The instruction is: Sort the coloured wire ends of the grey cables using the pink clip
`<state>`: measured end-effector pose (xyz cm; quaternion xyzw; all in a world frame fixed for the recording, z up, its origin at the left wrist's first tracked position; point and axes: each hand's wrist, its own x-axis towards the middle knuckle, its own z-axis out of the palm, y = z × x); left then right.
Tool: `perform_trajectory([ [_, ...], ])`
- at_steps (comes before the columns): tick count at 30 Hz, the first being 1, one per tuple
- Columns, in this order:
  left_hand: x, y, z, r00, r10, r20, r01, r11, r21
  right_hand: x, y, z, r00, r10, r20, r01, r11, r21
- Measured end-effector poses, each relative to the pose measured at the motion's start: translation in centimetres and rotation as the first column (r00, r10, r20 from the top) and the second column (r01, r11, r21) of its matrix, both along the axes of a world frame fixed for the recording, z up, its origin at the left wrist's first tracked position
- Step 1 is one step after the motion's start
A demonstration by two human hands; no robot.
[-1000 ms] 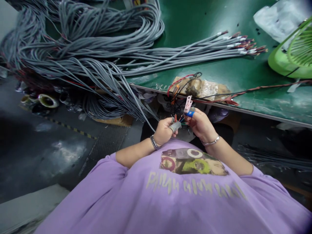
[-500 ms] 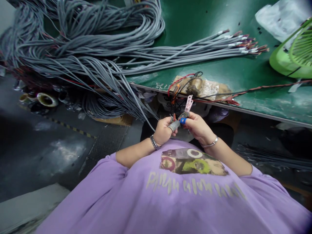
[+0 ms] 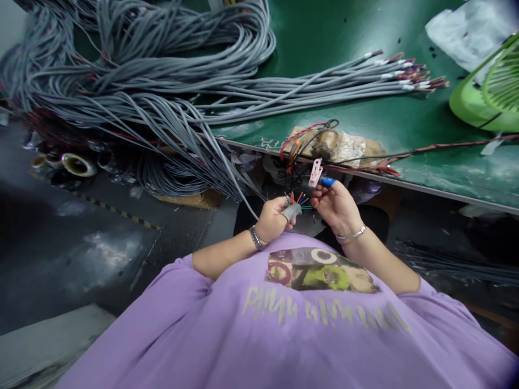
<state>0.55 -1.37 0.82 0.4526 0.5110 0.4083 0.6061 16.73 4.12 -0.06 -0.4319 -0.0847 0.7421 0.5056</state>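
Note:
My left hand [image 3: 274,217] is closed around the end of a grey cable. Thin coloured wires [image 3: 302,199], orange, blue and green among them, fan out past its fingertips. A short grey sleeve-like piece [image 3: 291,211] lies at those fingers; whether it is cable jacket or a finger wrap I cannot tell. Just to the right, my right hand [image 3: 336,208] is apart from the wires, its blue-wrapped thumb stretched out and its other fingers loosely curled. Close by that thumb is a pink clip [image 3: 315,173] at the table edge. Nothing shows clearly between the right fingers.
A large heap of grey cables [image 3: 162,70] covers the left of the green table [image 3: 324,32], their stripped ends pointing right. On the table edge sits a taped block [image 3: 336,146] with red and black leads. A green fan [image 3: 482,97] and a plastic bag [image 3: 466,32] are at right.
My right hand has moved away from the wires, up and to the right towards the clip, and its fingers have loosened. The coloured wires now show spread. My left hand stays in place.

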Motion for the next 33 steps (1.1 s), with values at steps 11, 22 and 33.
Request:
perform_trajectory([
  [11,-0.1,0.2,-1.0,0.985,0.078,0.153,-0.08,0.997,0.009,0.7,-0.9,-0.7,0.908,0.417,-0.035,-0.401,0.891,0.212],
  [22,1.9,1.4,1.8,0.973,0.084,0.216,-0.076,0.996,-0.048,-0.9,0.6,-0.2,0.891,-0.102,0.443,-0.133,0.874,0.468],
  [33,1.8,1.5,0.8,0.974,0.075,0.214,-0.074,0.997,-0.012,-1.9,1.6,1.1,0.99,0.135,0.048,-0.142,0.955,0.261],
])
